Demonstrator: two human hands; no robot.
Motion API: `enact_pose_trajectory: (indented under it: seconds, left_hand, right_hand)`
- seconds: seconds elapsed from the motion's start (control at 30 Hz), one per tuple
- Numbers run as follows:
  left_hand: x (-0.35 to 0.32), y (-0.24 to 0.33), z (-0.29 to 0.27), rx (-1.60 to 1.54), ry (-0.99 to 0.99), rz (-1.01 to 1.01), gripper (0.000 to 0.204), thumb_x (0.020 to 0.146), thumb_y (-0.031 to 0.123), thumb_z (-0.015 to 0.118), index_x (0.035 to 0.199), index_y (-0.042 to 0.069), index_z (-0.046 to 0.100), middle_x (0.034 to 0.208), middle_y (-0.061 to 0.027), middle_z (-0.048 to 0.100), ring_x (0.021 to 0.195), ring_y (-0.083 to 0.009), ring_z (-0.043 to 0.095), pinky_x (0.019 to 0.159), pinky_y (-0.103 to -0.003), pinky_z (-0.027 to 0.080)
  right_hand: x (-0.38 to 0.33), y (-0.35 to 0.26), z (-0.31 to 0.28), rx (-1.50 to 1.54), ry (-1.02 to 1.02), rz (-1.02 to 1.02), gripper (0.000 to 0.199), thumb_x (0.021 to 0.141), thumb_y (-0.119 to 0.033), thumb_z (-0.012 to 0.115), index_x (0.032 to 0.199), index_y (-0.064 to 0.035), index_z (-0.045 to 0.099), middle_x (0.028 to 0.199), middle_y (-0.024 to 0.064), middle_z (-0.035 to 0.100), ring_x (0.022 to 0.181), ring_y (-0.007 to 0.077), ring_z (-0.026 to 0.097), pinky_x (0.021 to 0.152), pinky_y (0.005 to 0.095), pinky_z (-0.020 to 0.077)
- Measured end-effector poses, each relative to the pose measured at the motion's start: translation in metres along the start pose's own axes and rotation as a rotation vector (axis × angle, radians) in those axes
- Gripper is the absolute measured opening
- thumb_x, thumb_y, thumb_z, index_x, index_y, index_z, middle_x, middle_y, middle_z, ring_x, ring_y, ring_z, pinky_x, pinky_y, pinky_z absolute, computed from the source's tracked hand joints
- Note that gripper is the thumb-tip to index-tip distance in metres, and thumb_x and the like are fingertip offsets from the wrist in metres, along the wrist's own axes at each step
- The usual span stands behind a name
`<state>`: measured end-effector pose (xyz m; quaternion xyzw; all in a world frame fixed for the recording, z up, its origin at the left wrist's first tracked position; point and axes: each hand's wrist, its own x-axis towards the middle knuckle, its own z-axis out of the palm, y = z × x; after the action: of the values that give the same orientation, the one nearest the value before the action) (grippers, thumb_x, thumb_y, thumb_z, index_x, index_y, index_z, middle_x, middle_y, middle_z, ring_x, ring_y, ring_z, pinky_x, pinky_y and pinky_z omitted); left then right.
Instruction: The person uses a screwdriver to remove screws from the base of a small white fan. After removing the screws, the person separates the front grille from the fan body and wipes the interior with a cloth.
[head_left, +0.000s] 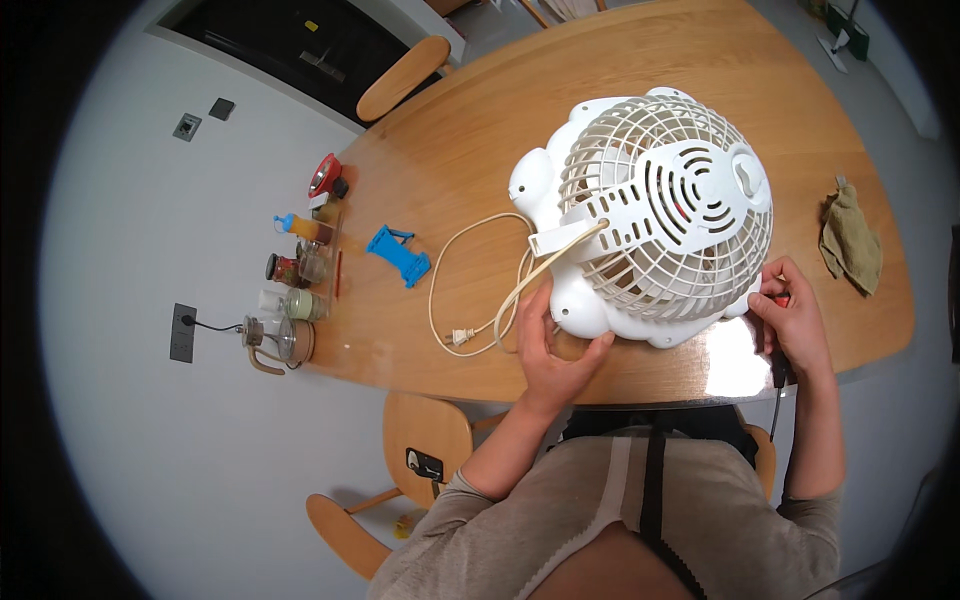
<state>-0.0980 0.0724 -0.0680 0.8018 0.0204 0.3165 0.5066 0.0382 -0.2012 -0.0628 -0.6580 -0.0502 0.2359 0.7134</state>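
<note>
A white fan (690,190) lies on the wooden table with its slatted back cover and round grille facing up. Its casing has a wavy edge with rounded lobes. My left hand (556,362) is curled around the lobe at the fan's near left, thumb and fingers on either side. At the near right of the casing, my right hand (796,322) has its fingertips against the rim. A screwdriver (779,370) with a dark handle is tucked in that hand, its thin shaft pointing back toward me. Red shows between the fingers. The fan's underside is hidden.
The fan's cream cord (436,290) loops left, ending in a plug (459,338). A blue plastic stand (400,257) lies farther left. Jars, bottles and a glass kettle (290,340) line the wall. A brown cloth (850,240) lies right. A wooden chair (428,440) stands at the near edge.
</note>
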Motion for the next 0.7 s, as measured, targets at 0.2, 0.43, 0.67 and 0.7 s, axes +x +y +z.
enact_pose_trajectory:
  seconds: [0.2,0.43,0.67,0.7]
  left_hand:
    - [-0.005,-0.006,0.005,-0.039,-0.005,-0.067,0.084,0.071,-0.003,0.079,0.142,-0.007,0.034,0.134,-0.0130,0.039,0.127,-0.0231,0.047,0.109,-0.037,0.042]
    - [-0.005,-0.009,0.005,0.010,-0.024,-0.069,0.082,0.072,-0.005,0.078,0.141,-0.007,0.034,0.134,-0.0141,0.039,0.126,-0.0233,0.047,0.107,-0.037,0.044]
    - [-0.002,-0.016,0.005,0.059,0.049,0.056,0.081,0.067,0.010,0.086,0.135,-0.008,0.045,0.125,-0.0211,0.051,0.111,-0.0305,0.057,0.090,-0.038,0.053]
    - [-0.003,-0.016,0.005,0.084,0.054,0.067,0.081,0.067,0.011,0.086,0.135,-0.008,0.045,0.125,-0.0212,0.052,0.111,-0.0310,0.057,0.089,-0.039,0.052]
  right_hand:
    - [-0.001,0.006,-0.004,-0.016,0.058,-0.053,0.018,0.088,0.000,0.065,0.094,-0.0043,0.049,0.071,0.0032,0.059,0.041,0.0052,0.048,0.033,0.0205,0.0357]
    - [-0.008,0.014,-0.005,-0.151,0.351,-0.188,0.016,0.093,-0.008,0.063,0.085,-0.0049,0.050,0.066,-0.0004,0.054,0.040,0.0034,0.043,0.035,0.0202,0.0317]
    - [-0.053,-0.051,0.031,0.130,0.310,-0.849,0.026,0.103,-0.017,0.047,0.080,-0.0083,0.040,0.070,0.0029,0.039,0.042,0.0079,0.036,0.033,0.0201,0.0341]
    - [-0.061,-0.065,0.046,0.198,0.268,-0.949,0.029,0.104,-0.023,0.045,0.080,-0.0085,0.040,0.071,0.0035,0.039,0.043,0.0087,0.037,0.033,0.0205,0.0360]
